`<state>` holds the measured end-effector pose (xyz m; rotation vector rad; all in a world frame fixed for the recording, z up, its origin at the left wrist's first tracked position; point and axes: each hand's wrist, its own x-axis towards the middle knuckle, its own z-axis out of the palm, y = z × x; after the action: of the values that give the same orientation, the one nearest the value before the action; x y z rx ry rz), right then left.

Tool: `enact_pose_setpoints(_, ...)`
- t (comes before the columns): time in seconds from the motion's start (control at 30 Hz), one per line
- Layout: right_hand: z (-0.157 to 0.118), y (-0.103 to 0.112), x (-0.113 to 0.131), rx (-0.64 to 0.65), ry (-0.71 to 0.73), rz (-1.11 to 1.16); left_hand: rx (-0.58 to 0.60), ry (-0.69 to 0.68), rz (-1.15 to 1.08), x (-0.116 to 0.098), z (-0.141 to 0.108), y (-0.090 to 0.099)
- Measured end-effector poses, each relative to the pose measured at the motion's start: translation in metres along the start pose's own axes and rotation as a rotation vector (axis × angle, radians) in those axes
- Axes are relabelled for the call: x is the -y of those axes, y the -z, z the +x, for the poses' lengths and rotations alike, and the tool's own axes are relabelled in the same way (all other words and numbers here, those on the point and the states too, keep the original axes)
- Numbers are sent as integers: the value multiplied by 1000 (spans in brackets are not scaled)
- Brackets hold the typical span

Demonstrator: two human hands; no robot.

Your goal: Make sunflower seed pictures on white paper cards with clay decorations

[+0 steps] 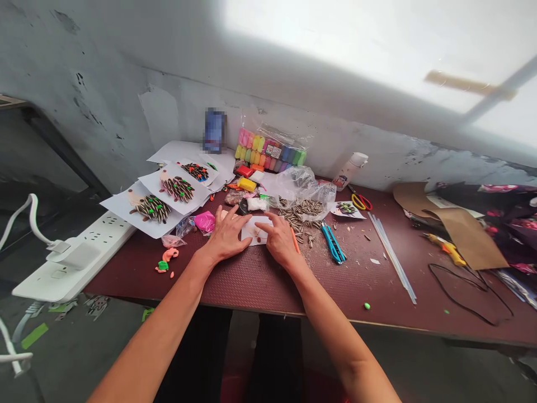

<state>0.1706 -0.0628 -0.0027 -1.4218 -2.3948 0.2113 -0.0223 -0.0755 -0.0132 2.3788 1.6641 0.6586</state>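
A small white card [255, 230] lies on the table between my hands, with a pale shape and small brown spots on it, too small to make out. My left hand [226, 235] rests at its left edge with the fingers spread. My right hand [282, 239] is over its right side, index finger stretched onto the card and the other fingers partly hidden. An orange strip [295, 242] shows just beside my right hand; whether it is touched is unclear. Striped sunflower seeds [308, 211] are heaped beyond my right hand, and a pink clay packet [205, 222] is left of my left hand.
Cards with seed-covered hedgehogs [153, 208] lie at the left by a white power strip [79, 260]. Behind are coloured clay packs [268, 151] and a bottle [351, 169]. Rightward lie scissors [361, 201], a blue cutter [333, 244], glue sticks [392, 257] and a glue gun [451, 250].
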Motion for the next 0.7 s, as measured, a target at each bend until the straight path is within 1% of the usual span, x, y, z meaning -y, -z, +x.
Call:
enact_pose_setpoints(0.1, -1, 2, 7, 93, 49, -70, 4, -1, -9, 1, -1, -1)
enact_pose_setpoints(0.17, 0, 3, 10, 127, 70, -86, 9, -3, -10, 1, -1, -1)
enact_pose_setpoints(0.23, 0, 4, 10, 126, 65, -78, 10, -2, -8, 1, -1, -1)
enact_pose_setpoints(0.4, 0, 8, 4, 47, -27, -73, 17, 8, 2, 1, 0, 0)
enact_pose_setpoints(0.47, -2, 10, 3, 64, -13, -101, 19, 11, 6, 1, 0, 1)
enact_pose_setpoints(0.6, -6, 11, 6, 139, 29, -161, 19, 13, 4, 2, -1, 0)
enact_pose_setpoints(0.7, -8, 11, 7, 137, 10, -159, 19, 18, -2, 2, -1, 0)
